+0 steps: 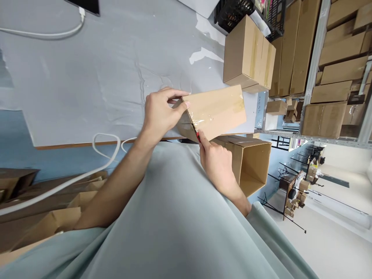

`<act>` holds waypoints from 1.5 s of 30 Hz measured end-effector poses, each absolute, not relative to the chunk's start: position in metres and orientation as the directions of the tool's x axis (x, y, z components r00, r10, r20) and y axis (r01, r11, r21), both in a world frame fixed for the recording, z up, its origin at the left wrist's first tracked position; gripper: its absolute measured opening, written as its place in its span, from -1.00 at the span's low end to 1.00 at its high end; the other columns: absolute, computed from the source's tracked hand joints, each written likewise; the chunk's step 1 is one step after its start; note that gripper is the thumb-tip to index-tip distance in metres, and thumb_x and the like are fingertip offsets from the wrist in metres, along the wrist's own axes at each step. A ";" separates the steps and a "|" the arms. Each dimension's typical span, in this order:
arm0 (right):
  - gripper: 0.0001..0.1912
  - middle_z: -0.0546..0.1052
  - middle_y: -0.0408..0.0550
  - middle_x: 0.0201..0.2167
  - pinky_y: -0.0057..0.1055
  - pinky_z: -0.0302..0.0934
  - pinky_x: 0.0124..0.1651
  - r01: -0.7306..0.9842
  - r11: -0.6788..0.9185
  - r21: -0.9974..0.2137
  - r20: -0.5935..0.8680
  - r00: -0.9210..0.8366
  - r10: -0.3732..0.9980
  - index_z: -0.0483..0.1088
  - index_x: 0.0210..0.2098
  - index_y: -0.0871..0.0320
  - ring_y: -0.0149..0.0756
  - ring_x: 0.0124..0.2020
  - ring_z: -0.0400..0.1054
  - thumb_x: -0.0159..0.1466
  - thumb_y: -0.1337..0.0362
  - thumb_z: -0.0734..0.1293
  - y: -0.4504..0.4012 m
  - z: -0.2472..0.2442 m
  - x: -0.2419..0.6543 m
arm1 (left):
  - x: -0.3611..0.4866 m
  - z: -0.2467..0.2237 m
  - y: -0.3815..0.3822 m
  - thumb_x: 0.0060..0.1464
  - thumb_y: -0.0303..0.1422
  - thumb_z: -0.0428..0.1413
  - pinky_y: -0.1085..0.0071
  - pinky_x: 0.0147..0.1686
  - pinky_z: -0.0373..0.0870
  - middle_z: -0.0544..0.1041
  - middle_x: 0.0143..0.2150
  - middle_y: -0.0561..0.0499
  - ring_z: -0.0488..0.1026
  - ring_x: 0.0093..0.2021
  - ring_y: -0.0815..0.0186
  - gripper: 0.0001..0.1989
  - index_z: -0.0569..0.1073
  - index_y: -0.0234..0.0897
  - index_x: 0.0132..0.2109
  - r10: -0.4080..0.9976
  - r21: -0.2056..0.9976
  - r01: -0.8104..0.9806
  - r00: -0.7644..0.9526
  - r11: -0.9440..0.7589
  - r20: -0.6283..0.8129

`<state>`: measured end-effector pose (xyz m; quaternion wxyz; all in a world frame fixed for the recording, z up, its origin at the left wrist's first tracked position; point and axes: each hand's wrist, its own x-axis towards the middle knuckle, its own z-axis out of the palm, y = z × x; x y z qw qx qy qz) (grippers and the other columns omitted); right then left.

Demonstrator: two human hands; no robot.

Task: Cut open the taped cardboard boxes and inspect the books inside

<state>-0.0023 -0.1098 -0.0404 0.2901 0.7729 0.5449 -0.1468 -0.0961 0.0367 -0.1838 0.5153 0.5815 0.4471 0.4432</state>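
A small taped cardboard box (217, 108) rests near the front edge of the grey table (110, 77). My left hand (162, 110) grips the box at its left upper corner, thumb on the top face and fingers at the far side. Wrapped round a red and black cutter (198, 135), my right hand (216, 162) has its index finger stretched along the tool. The cutter's tip is at the box's left edge, by the clear shiny tape. Most of the cutter is hidden in my right hand.
Two taped boxes (247, 54) stand at the table's back right, near black crates (236, 13). An open box (252, 162) is below the front edge. A white cable (78, 176) crosses the left; shelves with boxes stand right.
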 end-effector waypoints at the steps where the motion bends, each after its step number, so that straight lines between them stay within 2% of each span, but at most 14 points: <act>1: -0.31 0.79 0.03 -0.06 -0.32 0.47 -0.06 0.939 -0.243 0.245 -0.543 0.341 0.768 0.09 0.75 -0.16 -0.11 -0.17 0.71 0.69 0.29 0.17 -0.113 -0.036 0.000 | -0.097 -0.183 0.037 0.24 -0.35 0.34 0.17 0.24 0.73 0.79 0.11 0.06 0.73 0.11 0.13 -0.74 0.77 -0.09 0.05 0.977 0.997 0.055 0.207 -0.056 0.044; 5: -0.42 0.81 -0.02 -0.03 -0.36 0.45 -0.07 0.947 -0.321 -0.027 -0.428 0.279 0.859 0.32 0.65 -0.16 -0.12 -0.14 0.71 0.69 0.14 0.18 -0.131 -0.017 0.037 | -0.100 -0.178 0.042 0.20 -0.44 0.37 0.11 0.29 0.73 0.80 0.09 0.00 0.76 0.06 0.16 -0.69 0.75 -0.33 0.09 0.984 1.000 -0.011 0.176 0.011 -0.009; 7: -0.40 0.82 -0.01 -0.05 -0.34 0.48 -0.07 0.889 -0.436 -0.139 -0.230 0.399 0.888 0.35 0.64 -0.10 -0.12 -0.17 0.70 0.69 0.05 0.15 -0.135 -0.020 0.075 | -0.100 -0.178 0.046 0.21 -0.49 0.37 0.09 0.33 0.71 0.81 0.12 -0.04 0.76 0.11 0.14 -0.66 0.73 -0.38 0.13 0.987 0.998 -0.035 0.152 0.053 -0.047; 9: -0.33 0.81 0.03 -0.09 -0.28 0.52 -0.06 0.799 -0.553 -0.236 -0.007 0.568 0.823 0.28 0.67 0.02 -0.12 -0.23 0.68 0.68 -0.01 0.11 -0.128 -0.037 0.121 | -0.096 -0.177 0.050 0.21 -0.54 0.36 0.06 0.35 0.70 0.80 0.14 -0.09 0.76 0.15 0.12 -0.62 0.71 -0.40 0.17 0.990 0.996 -0.048 0.129 0.071 -0.065; 11: -0.30 0.81 0.07 -0.13 -0.22 0.54 0.00 0.726 -0.617 -0.303 0.101 0.669 0.737 0.26 0.66 0.14 -0.10 -0.22 0.69 0.65 0.01 0.10 -0.115 -0.061 0.163 | -0.091 -0.177 0.054 0.20 -0.54 0.33 0.04 0.34 0.70 0.80 0.15 -0.17 0.77 0.16 0.08 -0.58 0.69 -0.43 0.20 0.994 0.998 -0.051 0.104 0.039 -0.033; 17: -0.40 0.77 0.11 -0.06 -0.22 0.53 0.01 0.688 -0.542 -0.484 0.066 0.645 0.761 0.49 0.44 0.09 -0.04 -0.12 0.70 0.63 -0.06 0.14 -0.099 -0.115 0.217 | -0.071 -0.170 0.058 0.21 -0.42 0.25 -0.13 0.32 0.70 0.78 0.17 -0.29 0.77 0.19 -0.11 -0.54 0.73 -0.45 0.21 0.995 0.991 0.092 0.030 -0.097 0.095; 20: -0.44 0.75 0.07 -0.12 -0.25 0.50 -0.04 0.646 -0.457 -0.611 0.033 0.598 0.801 0.59 0.19 0.08 -0.07 -0.15 0.65 0.63 -0.13 0.13 -0.107 -0.128 0.220 | -0.064 -0.167 0.060 0.22 -0.39 0.20 -0.21 0.30 0.69 0.77 0.19 -0.32 0.76 0.21 -0.18 -0.52 0.73 -0.45 0.22 0.992 0.978 0.174 -0.017 -0.119 0.124; 23: -0.44 0.72 0.00 -0.19 -0.28 0.49 -0.06 0.579 -0.403 -0.708 -0.038 0.539 0.841 0.58 0.16 0.08 -0.12 -0.19 0.63 0.65 -0.16 0.13 -0.108 -0.136 0.226 | -0.054 -0.160 0.062 0.22 -0.39 0.18 -0.29 0.29 0.67 0.76 0.17 -0.36 0.76 0.18 -0.20 -0.51 0.73 -0.45 0.22 0.973 0.922 0.337 -0.063 -0.189 0.223; 25: -0.45 0.74 0.00 -0.14 -0.27 0.51 -0.01 0.583 -0.371 -0.723 -0.061 0.480 0.875 0.56 0.26 0.06 -0.12 -0.14 0.65 0.66 -0.14 0.14 -0.105 -0.136 0.231 | -0.039 -0.152 0.058 0.22 -0.41 0.22 -0.34 0.44 0.53 0.72 0.24 -0.34 0.67 0.32 -0.22 -0.53 0.72 -0.38 0.23 0.931 0.813 0.500 -0.037 -0.298 0.364; 27: -0.47 0.76 0.03 -0.02 -0.24 0.53 0.08 0.623 -0.339 -0.705 -0.062 0.422 0.904 0.53 0.35 0.03 -0.08 -0.03 0.68 0.67 -0.09 0.16 -0.100 -0.131 0.237 | -0.014 -0.142 0.050 0.28 -0.41 0.26 -0.30 0.61 0.30 0.63 0.38 -0.24 0.45 0.56 -0.18 -0.56 0.69 -0.20 0.27 0.888 0.702 0.573 0.110 -0.423 0.446; 30: -0.49 0.75 0.09 0.12 -0.21 0.53 0.16 0.694 -0.308 -0.651 -0.065 0.353 0.933 0.51 0.42 0.04 -0.03 0.11 0.67 0.68 0.00 0.17 -0.093 -0.115 0.245 | 0.035 -0.132 0.037 0.46 -0.31 0.21 -0.26 0.71 0.07 0.51 0.55 -0.01 0.17 0.73 -0.08 -0.65 0.62 0.06 0.30 0.854 0.673 0.534 0.397 -0.512 0.335; 34: -0.49 0.72 0.10 0.23 -0.26 0.52 0.21 0.729 -0.348 -0.589 -0.183 0.299 0.936 0.47 0.49 0.04 -0.07 0.21 0.66 0.70 0.10 0.14 -0.081 -0.091 0.253 | 0.076 -0.136 0.031 0.54 -0.18 0.12 -0.27 0.74 -0.06 0.47 0.61 -0.05 0.17 0.73 -0.10 -0.67 0.59 0.01 0.32 0.844 0.661 0.566 0.497 -0.492 0.202; 37: -0.48 0.72 0.04 0.28 -0.30 0.53 0.21 0.727 -0.370 -0.578 -0.275 0.253 0.928 0.42 0.53 0.00 -0.13 0.19 0.68 0.72 0.12 0.10 -0.069 -0.079 0.255 | 0.079 -0.143 0.032 0.53 -0.14 0.12 -0.25 0.75 -0.07 0.49 0.60 -0.02 0.20 0.72 -0.09 -0.67 0.60 0.03 0.30 0.863 0.669 0.583 0.472 -0.460 0.181; 45: -0.44 0.72 0.06 0.27 -0.20 0.51 0.29 0.790 -0.392 -0.472 -0.344 0.244 0.907 0.33 0.62 0.00 -0.05 0.28 0.65 0.71 0.19 0.13 -0.045 -0.073 0.244 | 0.073 -0.147 0.030 0.50 -0.12 0.16 -0.29 0.76 -0.15 0.45 0.62 0.00 0.16 0.73 -0.13 -0.65 0.60 0.06 0.32 0.877 0.702 0.573 0.453 -0.423 0.159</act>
